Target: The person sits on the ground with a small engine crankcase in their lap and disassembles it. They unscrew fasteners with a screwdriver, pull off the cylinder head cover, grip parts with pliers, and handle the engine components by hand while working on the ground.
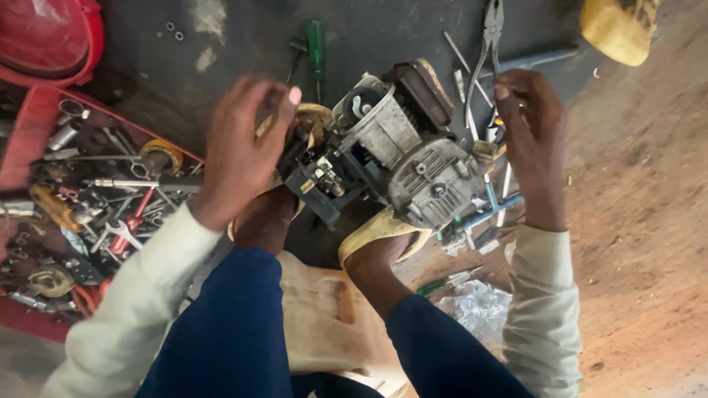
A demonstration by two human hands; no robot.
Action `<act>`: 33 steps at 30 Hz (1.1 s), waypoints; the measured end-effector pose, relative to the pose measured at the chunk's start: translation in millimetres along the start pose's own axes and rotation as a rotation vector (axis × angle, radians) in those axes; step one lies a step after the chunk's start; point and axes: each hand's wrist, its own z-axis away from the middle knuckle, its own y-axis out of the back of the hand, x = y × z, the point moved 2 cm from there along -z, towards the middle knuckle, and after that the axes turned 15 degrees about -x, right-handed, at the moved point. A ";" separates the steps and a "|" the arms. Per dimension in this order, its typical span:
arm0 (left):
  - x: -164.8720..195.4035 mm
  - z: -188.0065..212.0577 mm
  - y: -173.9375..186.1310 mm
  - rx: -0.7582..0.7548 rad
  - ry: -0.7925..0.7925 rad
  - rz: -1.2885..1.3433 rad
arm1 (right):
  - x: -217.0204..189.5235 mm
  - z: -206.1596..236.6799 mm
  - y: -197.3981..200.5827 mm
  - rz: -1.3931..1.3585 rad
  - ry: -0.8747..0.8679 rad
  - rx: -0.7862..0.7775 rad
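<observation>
- At the far left of the frame a red tool tray (33, 125) holds a jumble of sockets, wrenches and screwdrivers; a red round container (51, 33) sits in the upper left corner.
- The left hand (240, 151) sits left of centre, fingers curled together over the left end of the small engine (391, 158), gripping a tan part there; exactly what lies under the palm is hidden.
- The small engine, grey metal with a black block on top, lies tilted in the middle of the frame on the dark ground, braced between the person's two feet in yellow sandals (376, 236).
- A green-handled screwdriver (316, 44) lies above the engine at upper centre.
- Pliers (487, 37) lie at upper right, beside loose rods and bits.
- The right hand (527, 140) hovers right of the engine, fingers bent downward and close together over the scattered small tools (487, 206); whether it pinches one I cannot tell.
- To do this well, I judge the left hand should keep the engine steady against the feet while the right picks one tool cleanly without knocking the loose pieces.
</observation>
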 end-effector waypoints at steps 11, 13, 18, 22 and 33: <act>5.8 63.5 -13.1 -0.556 0.622 0.343 | -69.0 -48.6 -28.9 -0.083 -0.331 -0.644; -0.6 54.1 -24.9 -0.448 0.248 0.323 | -66.5 -51.9 -30.6 -0.019 -0.260 -0.669; -29.8 54.4 -45.1 -0.505 0.152 0.483 | -55.1 -49.0 -34.5 -0.003 -0.212 -0.651; -27.2 53.4 -37.7 -0.385 0.036 0.307 | -57.0 -35.6 -38.3 -0.126 -0.162 -0.620; 32.6 19.5 7.0 -0.358 -0.036 0.157 | -32.0 29.9 -19.2 -0.564 0.143 -0.341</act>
